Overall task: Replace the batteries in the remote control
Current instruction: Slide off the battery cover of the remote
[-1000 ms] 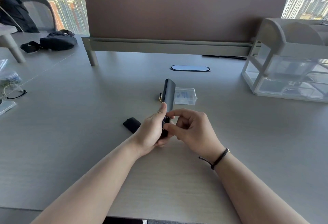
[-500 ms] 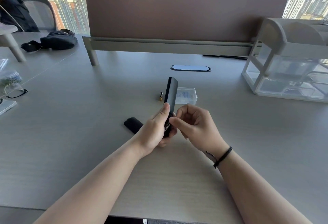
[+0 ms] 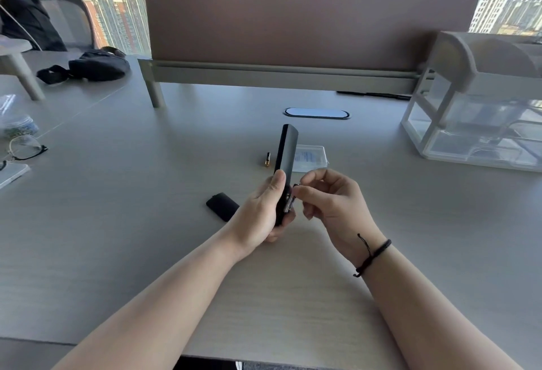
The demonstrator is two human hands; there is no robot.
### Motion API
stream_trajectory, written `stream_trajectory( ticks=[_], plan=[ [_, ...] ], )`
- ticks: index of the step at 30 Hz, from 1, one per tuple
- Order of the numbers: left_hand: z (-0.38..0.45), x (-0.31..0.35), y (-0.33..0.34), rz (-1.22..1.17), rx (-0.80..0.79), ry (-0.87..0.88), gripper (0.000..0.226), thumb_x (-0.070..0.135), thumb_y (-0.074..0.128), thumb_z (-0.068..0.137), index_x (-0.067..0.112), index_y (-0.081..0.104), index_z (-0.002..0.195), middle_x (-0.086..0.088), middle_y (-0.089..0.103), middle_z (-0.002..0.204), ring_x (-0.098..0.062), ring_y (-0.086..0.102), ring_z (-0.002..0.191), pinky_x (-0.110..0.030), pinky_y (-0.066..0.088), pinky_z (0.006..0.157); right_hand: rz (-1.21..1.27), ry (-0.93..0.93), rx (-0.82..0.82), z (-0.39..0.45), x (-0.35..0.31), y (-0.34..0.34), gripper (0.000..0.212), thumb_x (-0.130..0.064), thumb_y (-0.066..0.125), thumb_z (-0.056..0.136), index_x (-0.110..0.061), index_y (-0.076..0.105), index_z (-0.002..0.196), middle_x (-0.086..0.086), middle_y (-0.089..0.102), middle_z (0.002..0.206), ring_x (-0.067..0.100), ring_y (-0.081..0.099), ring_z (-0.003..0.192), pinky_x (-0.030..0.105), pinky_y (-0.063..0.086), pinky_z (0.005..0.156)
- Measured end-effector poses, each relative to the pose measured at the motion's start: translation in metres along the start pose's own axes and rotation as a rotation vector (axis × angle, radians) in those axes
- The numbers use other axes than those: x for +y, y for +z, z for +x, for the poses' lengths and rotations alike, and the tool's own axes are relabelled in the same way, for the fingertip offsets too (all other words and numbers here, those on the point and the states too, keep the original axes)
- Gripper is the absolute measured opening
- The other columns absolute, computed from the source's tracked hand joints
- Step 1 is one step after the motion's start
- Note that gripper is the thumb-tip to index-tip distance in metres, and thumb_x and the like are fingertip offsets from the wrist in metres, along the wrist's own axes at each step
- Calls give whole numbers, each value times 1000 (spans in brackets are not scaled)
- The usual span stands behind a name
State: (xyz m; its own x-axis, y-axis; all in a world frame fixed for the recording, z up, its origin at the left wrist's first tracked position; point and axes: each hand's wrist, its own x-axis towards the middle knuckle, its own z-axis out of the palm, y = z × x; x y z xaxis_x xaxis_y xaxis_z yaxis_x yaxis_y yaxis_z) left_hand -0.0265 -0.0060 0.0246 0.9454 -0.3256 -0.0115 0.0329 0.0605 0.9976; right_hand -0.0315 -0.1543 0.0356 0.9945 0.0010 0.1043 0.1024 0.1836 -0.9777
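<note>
My left hand (image 3: 264,211) grips the lower end of a dark remote control (image 3: 286,152), held tilted on edge above the desk with its open battery bay facing right. My right hand (image 3: 331,199) pinches a battery (image 3: 290,201) at that bay with thumb and forefinger; the battery is mostly hidden by the fingers. The remote's black battery cover (image 3: 222,206) lies on the desk left of my left hand. A loose gold-and-black battery (image 3: 267,159) lies beyond the remote. A clear plastic battery box (image 3: 311,158) sits just behind my right hand.
A desk divider panel (image 3: 308,23) stands across the back. A clear drawer organizer (image 3: 475,111) occupies the right. An oval cable grommet (image 3: 316,113) is set in the desk. Glasses (image 3: 25,149) and a black bag (image 3: 93,65) lie at the left.
The remote has been lifted and tilted more upright. My right hand's fingertips have shifted to the open bay and now pinch a battery end there.
</note>
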Motion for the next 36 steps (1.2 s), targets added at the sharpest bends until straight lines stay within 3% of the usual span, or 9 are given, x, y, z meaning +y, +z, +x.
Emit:
stream_trajectory(
  ticks=[3,6,9,12,15,17,22,29,36],
  plan=[
    [4,-1,-4,-206,116,54,55,61,35,90,8,47,99,-6,46,53,-11,26,30,-17,19,40,35,46,178,7,-1,-9,16,7,68,81,-8,64,77,9,61,65,20,41,45,29,35,48],
    [9,2,-10,-364,253,103,48,60,32,95,14,47,90,-5,43,49,-10,21,28,-13,20,38,-214,78,299,12,3,-19,12,-2,68,80,-12,67,73,6,66,67,13,41,42,25,32,47],
    [11,3,-14,-461,357,103,46,58,29,99,17,47,88,-3,45,47,-10,19,28,-13,18,38,-609,74,261,14,9,-21,12,-12,71,78,-20,70,69,-4,67,63,3,47,43,19,37,45],
    [13,3,-17,-467,417,122,46,58,29,100,17,47,88,-3,46,48,-11,22,28,-16,14,40,-877,6,183,14,15,-17,5,-20,71,80,-24,73,78,-13,65,67,1,57,61,9,38,51],
    [17,1,-19,-410,473,161,47,55,27,102,13,45,93,-4,47,48,-18,35,33,-24,29,43,-965,-26,177,12,18,-16,10,-28,71,82,-22,76,88,-11,67,72,10,62,72,19,43,61],
    [18,0,-19,-355,511,169,47,52,25,103,10,46,95,-3,50,47,-24,50,43,-32,40,56,-961,-17,155,12,18,-18,17,-36,75,81,-23,75,91,-11,68,74,6,60,69,20,42,62],
    [17,1,-16,-331,493,99,47,53,27,102,10,47,98,-4,54,47,-30,67,61,-41,46,87,-970,47,-24,9,13,-21,40,-37,85,67,-30,73,105,-13,69,76,-8,58,62,15,43,61],
    [12,2,-8,-338,364,55,45,51,28,102,10,46,99,-8,52,49,-30,67,59,-33,55,68,-1053,31,-14,11,18,-16,47,-46,82,66,-34,72,110,-16,72,81,6,67,84,30,53,80],
    [13,0,-9,-311,338,41,48,54,29,101,9,46,104,-8,53,50,-30,66,60,-43,53,80,-1084,41,-5,14,21,-8,55,-57,78,65,-36,69,115,-15,74,94,7,68,93,31,53,83]
  ],
)
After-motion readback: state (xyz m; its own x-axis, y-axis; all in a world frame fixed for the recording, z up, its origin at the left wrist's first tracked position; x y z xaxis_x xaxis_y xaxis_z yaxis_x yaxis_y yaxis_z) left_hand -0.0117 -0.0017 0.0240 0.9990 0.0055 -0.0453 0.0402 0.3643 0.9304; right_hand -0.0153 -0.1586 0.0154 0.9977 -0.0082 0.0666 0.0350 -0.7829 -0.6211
